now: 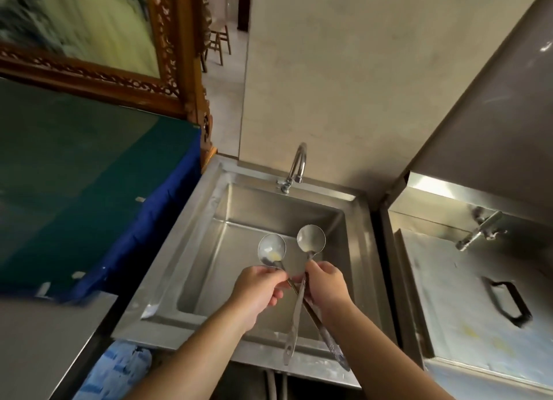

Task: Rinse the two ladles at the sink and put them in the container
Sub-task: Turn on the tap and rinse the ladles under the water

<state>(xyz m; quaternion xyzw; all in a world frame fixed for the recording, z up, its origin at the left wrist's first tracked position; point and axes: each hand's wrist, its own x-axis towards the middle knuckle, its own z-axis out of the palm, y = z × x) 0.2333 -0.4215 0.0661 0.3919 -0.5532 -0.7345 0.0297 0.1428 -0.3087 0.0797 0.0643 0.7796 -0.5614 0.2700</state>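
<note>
Steel everywhere: sink (356, 250) set between a glass-topped bench (74, 175) draped in blue cloth on the left and a lidded metal container (466, 304) on the right. Over the basin, two ladles, handles crossed just below the hands. Left ladle (271, 250) with its bowl facing up, a pale yellowish smear near the neck, handle running down to the right and ending past the sink's front rim. Right ladle (311, 238) with its bowl slightly higher and further back, handle dropping down to the left and also overhanging the front rim. Left hand (257, 292) closed, fingers (279, 277) pinched together on the neck of the left ladle, right at the crossing. Right hand (326, 283) curled, its own fingers wrapped tight round the neck of the right ladle just under the bowl. Fingertips of both hands nearly touching. Curved faucet (299, 166) at the back rim, no water visible. Black handle (508, 304) on the container lid, lid shut.
</note>
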